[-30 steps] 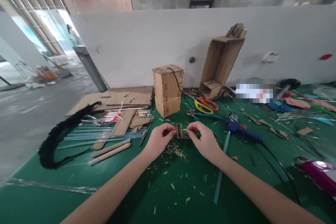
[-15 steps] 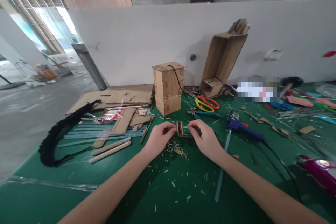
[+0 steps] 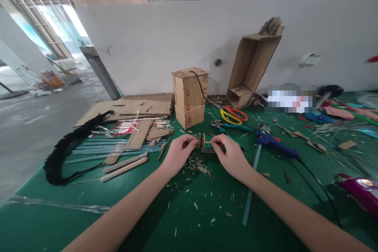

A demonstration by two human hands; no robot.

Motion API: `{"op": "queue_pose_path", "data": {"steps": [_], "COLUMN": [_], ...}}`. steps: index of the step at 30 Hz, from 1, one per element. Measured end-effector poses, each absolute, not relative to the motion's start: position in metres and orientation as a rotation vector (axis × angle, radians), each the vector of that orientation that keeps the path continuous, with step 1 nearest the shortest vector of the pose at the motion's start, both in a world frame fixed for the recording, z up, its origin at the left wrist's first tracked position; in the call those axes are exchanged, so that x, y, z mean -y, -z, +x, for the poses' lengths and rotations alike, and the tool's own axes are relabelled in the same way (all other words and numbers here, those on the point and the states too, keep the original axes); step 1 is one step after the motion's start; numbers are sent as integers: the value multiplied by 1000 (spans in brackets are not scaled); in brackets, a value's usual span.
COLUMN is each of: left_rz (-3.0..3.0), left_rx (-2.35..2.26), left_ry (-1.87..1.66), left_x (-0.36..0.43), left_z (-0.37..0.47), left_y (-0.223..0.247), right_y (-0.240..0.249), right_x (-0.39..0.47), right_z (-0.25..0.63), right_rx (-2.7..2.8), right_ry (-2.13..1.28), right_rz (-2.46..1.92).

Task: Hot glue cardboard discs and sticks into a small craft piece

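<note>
Both of my hands meet over the middle of the table around a small cardboard spool (image 3: 203, 141), made of two discs set side by side. A thin wooden stick (image 3: 208, 142) runs out from its right side. My left hand (image 3: 180, 150) is closed in a pinch at the spool's left side, and what its fingertips grip is partly hidden. With thumb and forefinger, my right hand (image 3: 228, 151) pinches the stick's right end. Below lie wood shavings (image 3: 198, 165), and a dark flat tool partly shows behind the right fingers.
A cardboard box (image 3: 190, 98) with a black cord stands behind my hands. To the right are scissors (image 3: 232, 116), pliers (image 3: 230, 126) and a blue glue gun (image 3: 276, 145). Glue sticks (image 3: 112, 150) and wooden rods (image 3: 124, 170) lie left. An open cardboard frame (image 3: 254, 63) leans on the wall.
The spool has turned slightly and now shows more edge-on, with its discs looking further apart. Both hands keep their pinch in nearly the same place. The view has shifted a little.
</note>
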State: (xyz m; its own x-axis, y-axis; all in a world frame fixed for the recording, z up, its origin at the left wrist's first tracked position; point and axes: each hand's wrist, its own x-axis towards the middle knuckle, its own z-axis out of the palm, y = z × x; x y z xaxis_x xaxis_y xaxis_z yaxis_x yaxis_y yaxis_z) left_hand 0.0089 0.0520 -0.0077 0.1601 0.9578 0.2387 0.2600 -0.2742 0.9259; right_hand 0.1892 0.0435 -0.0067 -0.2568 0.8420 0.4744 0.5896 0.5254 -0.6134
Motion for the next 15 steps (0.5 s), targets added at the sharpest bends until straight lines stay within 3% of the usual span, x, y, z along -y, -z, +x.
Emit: {"op": "queue_pose_path", "data": {"steps": [7,15], "left_rz": [1452,1091], "left_rx": [-1074,-867], "left_ry": [-1297,-1248], "left_x": [-56,-60], "left_z": [7,4], "left_y": [13,15], "right_y": [8,-7], "right_x": [-42,-46], "right_z": [195,212], "right_rx": [2372,2311], "right_ry": [117,-307], "right_rz": [-1357,-1358]}}
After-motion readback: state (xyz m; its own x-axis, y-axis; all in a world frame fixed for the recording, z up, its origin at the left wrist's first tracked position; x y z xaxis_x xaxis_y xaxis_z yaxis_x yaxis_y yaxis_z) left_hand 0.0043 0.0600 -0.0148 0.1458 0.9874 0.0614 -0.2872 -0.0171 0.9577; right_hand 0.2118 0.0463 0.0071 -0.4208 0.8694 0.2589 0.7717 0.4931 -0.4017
